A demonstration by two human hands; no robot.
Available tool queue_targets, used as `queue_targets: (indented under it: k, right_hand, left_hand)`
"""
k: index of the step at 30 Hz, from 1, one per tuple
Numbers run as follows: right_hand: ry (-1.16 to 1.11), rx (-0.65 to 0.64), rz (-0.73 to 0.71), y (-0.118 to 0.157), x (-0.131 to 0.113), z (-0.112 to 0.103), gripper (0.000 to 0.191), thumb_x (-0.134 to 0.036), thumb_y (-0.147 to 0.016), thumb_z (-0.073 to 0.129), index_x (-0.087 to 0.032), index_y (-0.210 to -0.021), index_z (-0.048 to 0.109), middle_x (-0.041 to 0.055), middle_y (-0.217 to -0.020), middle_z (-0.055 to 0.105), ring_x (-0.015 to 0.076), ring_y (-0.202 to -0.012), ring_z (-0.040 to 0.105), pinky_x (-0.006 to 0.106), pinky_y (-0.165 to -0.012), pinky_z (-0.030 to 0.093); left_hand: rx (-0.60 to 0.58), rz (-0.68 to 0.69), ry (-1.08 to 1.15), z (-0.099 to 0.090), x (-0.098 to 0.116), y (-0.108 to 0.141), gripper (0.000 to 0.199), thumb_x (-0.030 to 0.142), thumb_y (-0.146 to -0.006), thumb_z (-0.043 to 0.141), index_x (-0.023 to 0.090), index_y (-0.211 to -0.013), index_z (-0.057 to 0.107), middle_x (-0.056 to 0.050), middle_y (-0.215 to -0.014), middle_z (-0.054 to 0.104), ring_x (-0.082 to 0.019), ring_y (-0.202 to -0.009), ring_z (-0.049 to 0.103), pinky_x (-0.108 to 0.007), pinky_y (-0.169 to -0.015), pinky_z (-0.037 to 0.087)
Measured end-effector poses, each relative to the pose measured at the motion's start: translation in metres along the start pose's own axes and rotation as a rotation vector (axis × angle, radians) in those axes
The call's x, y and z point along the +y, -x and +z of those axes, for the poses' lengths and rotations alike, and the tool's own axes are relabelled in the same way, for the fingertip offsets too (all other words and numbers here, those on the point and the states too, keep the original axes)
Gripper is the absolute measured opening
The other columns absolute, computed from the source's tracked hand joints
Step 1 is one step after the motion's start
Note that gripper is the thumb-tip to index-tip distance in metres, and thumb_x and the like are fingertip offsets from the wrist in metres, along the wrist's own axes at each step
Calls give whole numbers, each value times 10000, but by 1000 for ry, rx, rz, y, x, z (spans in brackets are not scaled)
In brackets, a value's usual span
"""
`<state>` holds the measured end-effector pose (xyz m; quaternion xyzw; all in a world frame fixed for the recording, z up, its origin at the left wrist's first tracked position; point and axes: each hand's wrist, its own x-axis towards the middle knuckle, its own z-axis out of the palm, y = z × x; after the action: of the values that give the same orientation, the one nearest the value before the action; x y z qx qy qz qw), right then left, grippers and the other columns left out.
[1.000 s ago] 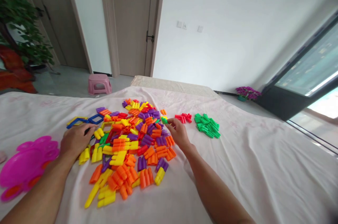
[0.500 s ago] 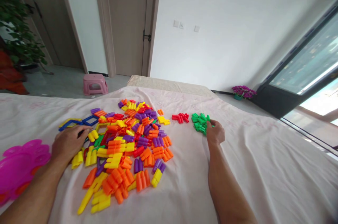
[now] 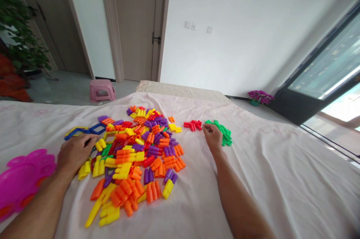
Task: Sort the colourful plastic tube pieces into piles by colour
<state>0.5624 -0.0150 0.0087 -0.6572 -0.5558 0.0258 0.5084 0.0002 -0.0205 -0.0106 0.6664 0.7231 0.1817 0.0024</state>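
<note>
At left, your left hand (image 3: 75,152) rests with loosely curled fingers beside the mixed heap (image 3: 123,155); you can't tell whether it holds anything. That heap appears largely unsorted, with some green pieces (image 3: 107,151) left in it. Right of it, a small red cluster (image 3: 193,125) lies apart. Your right hand (image 3: 213,136), fingers bent, shows no piece, its grip unclear, just beside the gathered green pile (image 3: 226,134) at far right.

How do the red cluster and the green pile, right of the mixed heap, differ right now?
The green pile spreads wider than the red cluster. The red cluster lies nearer the mixed heap; the green pile lies farther right. The right hand partly covers the green pile, while the red cluster sits left of its fingertips. Both are single-coloured.
</note>
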Motion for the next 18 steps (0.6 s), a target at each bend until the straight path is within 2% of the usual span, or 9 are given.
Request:
queue_targets:
  k: [2,4,6,8,10,14,18]
  right_hand:
    - [-120,-207,-33,9,-17,14,299,-458,-814,659,-190,-901,760,73,-885,736,189,-700,598,326,-697,482]
    - [-184,-467,-28,19,-32,23,288,-448,-795,705,-187,-900,768,53,-813,724,177,-673,590,300,-637,456]
    - [-200,-719,3,28,-41,29,293,-439,-774,750,-181,-909,774,32,-757,706,167,-663,593,276,-602,433]
    - [-159,-899,18,33,-47,30,315,-425,-735,802,-183,-935,778,16,-754,698,165,-684,608,262,-602,425]
    - [-82,-986,-11,35,-51,27,371,-396,-674,856,-196,-975,774,2,-792,697,165,-721,615,252,-617,421]
    - [16,-1023,-96,33,-56,21,431,-336,-603,902,-221,-991,753,-20,-850,679,157,-752,593,242,-625,396]
    - [10,-1035,-31,32,-56,19,422,-300,-581,903,-209,-945,709,-38,-804,645,139,-702,546,237,-592,365]
  left_hand:
    - [5,6,3,2,-2,0,507,466,-998,342,215,-1150,756,-90,-1211,748,-254,-1104,645,-354,-893,429]
    - [10,7,7,4,-3,-1,506,466,-996,341,218,-1142,757,-91,-1214,747,-261,-1107,646,-360,-893,433]
    - [16,3,9,5,-4,-1,500,465,-994,345,221,-1132,759,-89,-1208,748,-262,-1101,647,-361,-887,437]
    - [22,3,9,5,-4,-1,493,462,-992,346,227,-1129,757,-81,-1204,749,-259,-1100,647,-356,-881,440]
    - [26,3,6,5,-4,-1,488,459,-994,344,234,-1135,753,-70,-1206,750,-250,-1100,647,-346,-876,439]
    - [7,7,1,2,-2,0,486,458,-1001,349,228,-1157,748,-67,-1220,747,-234,-1109,642,-325,-871,432]
    - [6,-2,-1,-2,0,1,484,450,-999,361,214,-1160,751,-80,-1205,753,-234,-1082,647,-322,-824,437]
